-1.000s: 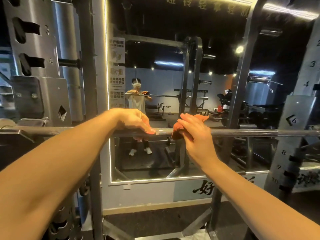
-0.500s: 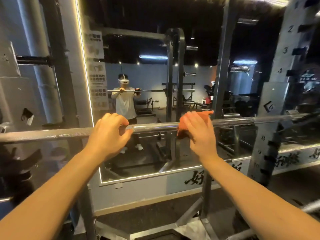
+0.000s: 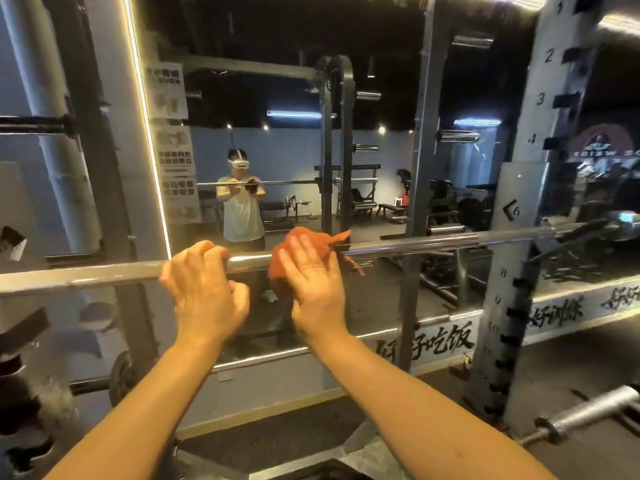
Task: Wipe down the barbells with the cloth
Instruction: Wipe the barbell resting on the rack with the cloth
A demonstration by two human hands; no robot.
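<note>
A long steel barbell [image 3: 433, 242] lies across the rack at chest height, sloping slightly up to the right. My left hand [image 3: 204, 285] grips the bar from above, fingers curled over it and thumb underneath. Just to its right, my right hand [image 3: 315, 289] holds an orange cloth [image 3: 313, 242] wrapped over the bar. A corner of the cloth sticks out to the right and part of it hangs below the bar. The two hands are a short gap apart.
A wall mirror [image 3: 277, 150] behind the bar reflects a person at the rack. A numbered grey rack upright [image 3: 512, 271] stands at right. Another bar's sleeve [image 3: 588, 412] lies low at right. A weight plate [image 3: 121, 377] sits low at left.
My right hand has slid the cloth left along the bar, closing the gap to my left hand. My view has turned to the right.
</note>
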